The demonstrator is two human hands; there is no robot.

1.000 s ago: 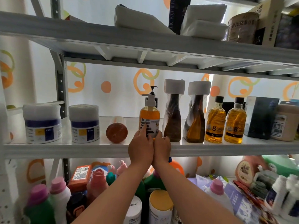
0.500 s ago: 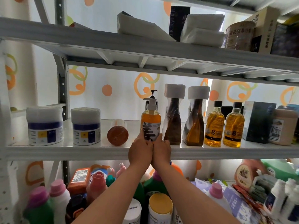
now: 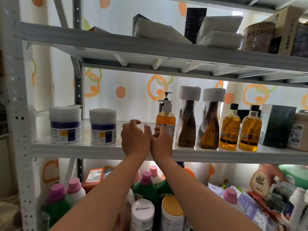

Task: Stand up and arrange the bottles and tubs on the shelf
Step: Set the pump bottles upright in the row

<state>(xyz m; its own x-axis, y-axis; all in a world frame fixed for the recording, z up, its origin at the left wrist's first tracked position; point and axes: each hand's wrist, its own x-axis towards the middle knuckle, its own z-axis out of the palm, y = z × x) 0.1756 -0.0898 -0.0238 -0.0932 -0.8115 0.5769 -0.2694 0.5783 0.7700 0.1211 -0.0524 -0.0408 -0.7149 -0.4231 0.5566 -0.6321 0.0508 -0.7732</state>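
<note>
On the middle shelf [image 3: 80,150] two white tubs with blue bands [image 3: 65,129] [image 3: 102,129] stand upright at the left. An orange pump bottle [image 3: 165,120] stands in the middle. To its right are two twisted brown bottles with white caps [image 3: 187,124] [image 3: 210,129] and two amber bottles with black caps [image 3: 230,130] [image 3: 250,132]. My left hand [image 3: 135,140] is raised between the tubs and the pump bottle, fingers curled and apart, and it hides whatever lies behind it. My right hand [image 3: 160,142] is beside it, just in front of the pump bottle's base, fingers loose and holding nothing.
A dark box [image 3: 276,125] and a beige tub [image 3: 300,132] close the shelf's right end. The shelf above [image 3: 150,47] holds white packs, boxes and a tin. Below, several detergent bottles and tubs crowd together [image 3: 145,185]. A metal upright [image 3: 18,114] stands at the left.
Both hands let go of the pump bottle and moved left. My left hand now covers the spot where an orange-lidded tub lay on its side. The view also tilted upward.
</note>
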